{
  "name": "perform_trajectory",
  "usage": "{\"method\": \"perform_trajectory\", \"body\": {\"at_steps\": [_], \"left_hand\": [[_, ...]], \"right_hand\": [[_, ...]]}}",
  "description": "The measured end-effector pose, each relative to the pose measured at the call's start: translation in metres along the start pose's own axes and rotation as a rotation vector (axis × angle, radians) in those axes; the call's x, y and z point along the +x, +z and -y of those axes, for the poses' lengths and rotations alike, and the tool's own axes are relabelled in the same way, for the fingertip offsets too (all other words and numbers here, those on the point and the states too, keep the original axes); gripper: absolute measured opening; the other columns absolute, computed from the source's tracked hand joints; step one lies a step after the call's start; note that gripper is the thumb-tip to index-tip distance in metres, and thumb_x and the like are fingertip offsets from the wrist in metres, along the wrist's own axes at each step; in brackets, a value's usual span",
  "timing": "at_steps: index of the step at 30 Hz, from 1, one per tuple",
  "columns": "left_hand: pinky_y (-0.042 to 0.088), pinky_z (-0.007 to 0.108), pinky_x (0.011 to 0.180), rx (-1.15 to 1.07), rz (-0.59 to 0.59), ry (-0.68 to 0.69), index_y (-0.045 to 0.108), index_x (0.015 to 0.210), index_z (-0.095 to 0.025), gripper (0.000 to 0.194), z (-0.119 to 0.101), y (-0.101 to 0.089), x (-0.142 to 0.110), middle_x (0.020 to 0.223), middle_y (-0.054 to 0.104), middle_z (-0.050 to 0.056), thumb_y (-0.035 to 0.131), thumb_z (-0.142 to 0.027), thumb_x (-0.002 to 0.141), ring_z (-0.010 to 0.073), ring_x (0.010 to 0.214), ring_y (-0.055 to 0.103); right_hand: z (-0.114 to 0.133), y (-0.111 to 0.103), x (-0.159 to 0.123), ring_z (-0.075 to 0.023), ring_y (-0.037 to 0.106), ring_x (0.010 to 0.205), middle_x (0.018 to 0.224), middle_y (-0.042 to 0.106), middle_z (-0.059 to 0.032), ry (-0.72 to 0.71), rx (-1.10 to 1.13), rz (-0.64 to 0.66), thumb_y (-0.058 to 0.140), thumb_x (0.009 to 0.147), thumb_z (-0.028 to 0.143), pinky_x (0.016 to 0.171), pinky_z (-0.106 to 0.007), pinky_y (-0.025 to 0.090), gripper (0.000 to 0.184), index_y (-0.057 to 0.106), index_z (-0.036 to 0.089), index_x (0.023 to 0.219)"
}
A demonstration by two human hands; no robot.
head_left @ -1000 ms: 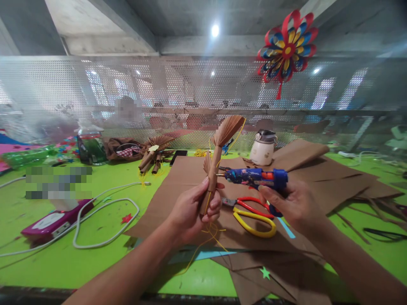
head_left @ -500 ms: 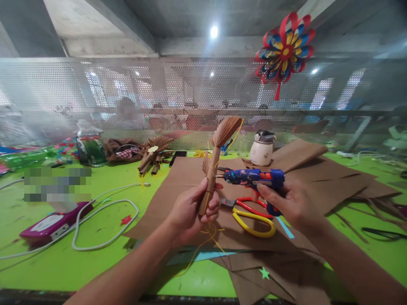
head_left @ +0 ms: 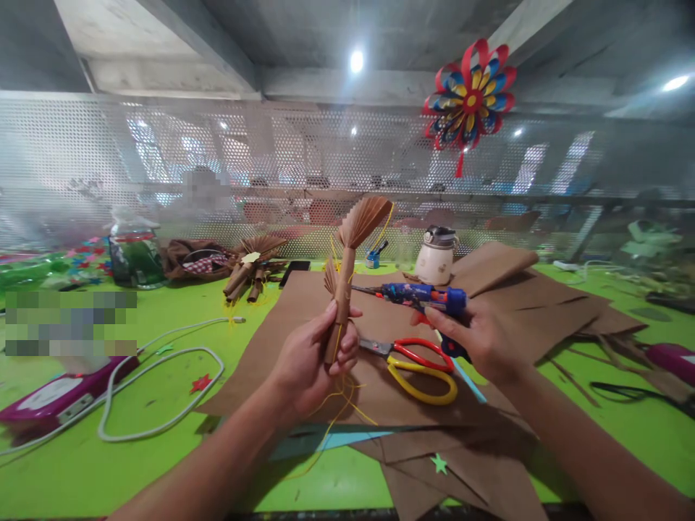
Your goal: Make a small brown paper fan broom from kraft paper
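Note:
My left hand (head_left: 320, 354) is closed round the lower end of a rolled brown paper tube (head_left: 342, 293), held nearly upright. A pleated paper fan (head_left: 366, 219) tops the tube, and a smaller pleated piece juts from its left side. Yellow string runs along it and dangles below my fingers. In my right hand (head_left: 483, 336) is a blue hot glue gun (head_left: 426, 297), its nozzle pointing left at the tube, with a small gap between them. Underneath, scissors (head_left: 420, 369) with one red and one yellow handle lie on a large brown paper sheet (head_left: 266, 354).
A white flask (head_left: 435, 257) stands behind the sheet, with folded brown paper (head_left: 521, 311) to its right. Finished paper pieces (head_left: 253, 268) lie at back left. A white cable (head_left: 163, 351) loops near a purple power strip (head_left: 65, 398). A paper flower (head_left: 471, 100) hangs above.
The view has turned slightly right, so most things sit further left. The glue gun's nozzle has backed off a little from the paper tube. Both hands keep their hold.

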State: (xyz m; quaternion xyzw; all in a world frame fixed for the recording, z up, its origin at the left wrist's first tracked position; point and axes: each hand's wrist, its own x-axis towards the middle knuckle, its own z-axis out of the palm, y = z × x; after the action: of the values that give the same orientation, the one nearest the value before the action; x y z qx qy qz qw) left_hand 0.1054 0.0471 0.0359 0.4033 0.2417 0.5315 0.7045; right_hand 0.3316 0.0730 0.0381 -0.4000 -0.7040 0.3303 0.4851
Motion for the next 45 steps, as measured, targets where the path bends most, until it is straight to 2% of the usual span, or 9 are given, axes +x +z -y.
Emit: {"method": "perform_trajectory", "body": {"at_steps": [7,10,14,21,27,31,35,38,45], "left_hand": [[0.024,0.016,0.039,0.045,0.011,0.035,0.054,0.094,-0.014,0.024,0.001,-0.002,-0.001,0.056,0.041,-0.002,0.038,-0.032,0.092,0.0053,0.042,0.033],[0.024,0.017,0.039,0.076,0.03,0.029,0.054,0.095,-0.015,0.027,0.003,-0.004,-0.001,0.056,0.043,-0.002,0.037,-0.035,0.092,0.0054,0.041,0.033],[0.025,0.017,0.04,0.102,0.029,0.03,0.054,0.095,-0.015,0.028,0.004,-0.006,0.001,0.057,0.044,-0.002,0.038,-0.037,0.092,0.0056,0.041,0.035],[0.023,0.017,0.038,0.133,0.001,0.021,0.054,0.093,-0.014,0.028,0.009,-0.012,0.004,0.055,0.044,-0.003,0.041,-0.039,0.09,0.006,0.041,0.036],[0.022,0.018,0.038,0.113,-0.015,0.001,0.054,0.091,-0.014,0.028,0.012,-0.013,0.006,0.054,0.045,-0.003,0.042,-0.04,0.089,0.0059,0.039,0.037],[0.021,0.018,0.038,0.075,-0.027,-0.012,0.054,0.09,-0.014,0.026,0.011,-0.01,0.005,0.053,0.045,-0.002,0.044,-0.038,0.089,0.0059,0.039,0.036],[0.021,0.017,0.037,0.059,-0.023,-0.015,0.055,0.09,-0.013,0.028,0.012,-0.01,0.004,0.053,0.045,-0.002,0.043,-0.039,0.089,0.0062,0.04,0.036],[0.021,0.017,0.037,0.059,-0.027,-0.023,0.055,0.092,-0.013,0.028,0.013,-0.011,0.004,0.054,0.045,-0.002,0.044,-0.039,0.089,0.0064,0.041,0.036],[0.023,0.017,0.038,0.133,-0.037,-0.04,0.055,0.094,-0.015,0.031,0.015,-0.01,0.003,0.056,0.044,-0.002,0.041,-0.041,0.089,0.0069,0.043,0.037]], "right_hand": [[-0.013,-0.003,0.011,-0.017,0.057,0.064,0.077,0.067,-0.0064,-0.027,-0.054,-0.042,0.068,0.07,0.043,0.054,-0.027,0.044,0.035,0.068,0.012,0.086],[-0.028,-0.005,0.02,-0.0192,0.058,0.067,0.076,0.066,-0.0056,-0.078,-0.292,-0.077,0.065,0.072,0.047,0.06,-0.03,0.045,0.038,0.067,0.013,0.089],[-0.06,-0.012,0.037,-0.0229,0.057,0.082,0.087,0.066,-0.0087,-0.137,-0.868,-0.107,0.063,0.074,0.042,0.07,-0.032,0.045,0.032,0.066,0.014,0.089],[-0.095,-0.023,0.059,-0.0286,0.051,0.091,0.09,0.065,-0.0146,-0.085,-0.983,-0.046,0.07,0.064,0.028,0.083,-0.039,0.039,0.024,0.067,0.013,0.082],[-0.089,-0.02,0.067,-0.0288,0.05,0.094,0.092,0.062,-0.0103,-0.055,-0.775,-0.04,0.078,0.048,0.025,0.085,-0.041,0.039,0.039,0.066,0.016,0.083],[-0.059,-0.013,0.059,-0.0196,0.055,0.076,0.088,0.062,-0.0073,-0.03,-0.487,-0.061,0.067,0.064,0.032,0.069,-0.034,0.045,0.038,0.062,0.014,0.097],[-0.015,0.012,0.044,-0.0155,0.057,0.068,0.084,0.062,-0.0083,-0.024,-0.164,-0.045,0.039,0.087,0.042,0.063,-0.031,0.047,0.036,0.06,0.014,0.093],[0.013,0.032,0.034,-0.0136,0.055,0.068,0.079,0.062,-0.0052,0.019,0.398,0.027,0.053,0.083,0.04,0.062,-0.027,0.045,0.026,0.065,0.017,0.078],[0.025,0.048,0.021,-0.0055,0.038,0.043,0.055,0.05,0.0028,0.142,0.542,-0.004,0.056,0.083,0.044,0.038,-0.018,0.026,0.03,0.067,0.017,0.075]]}}
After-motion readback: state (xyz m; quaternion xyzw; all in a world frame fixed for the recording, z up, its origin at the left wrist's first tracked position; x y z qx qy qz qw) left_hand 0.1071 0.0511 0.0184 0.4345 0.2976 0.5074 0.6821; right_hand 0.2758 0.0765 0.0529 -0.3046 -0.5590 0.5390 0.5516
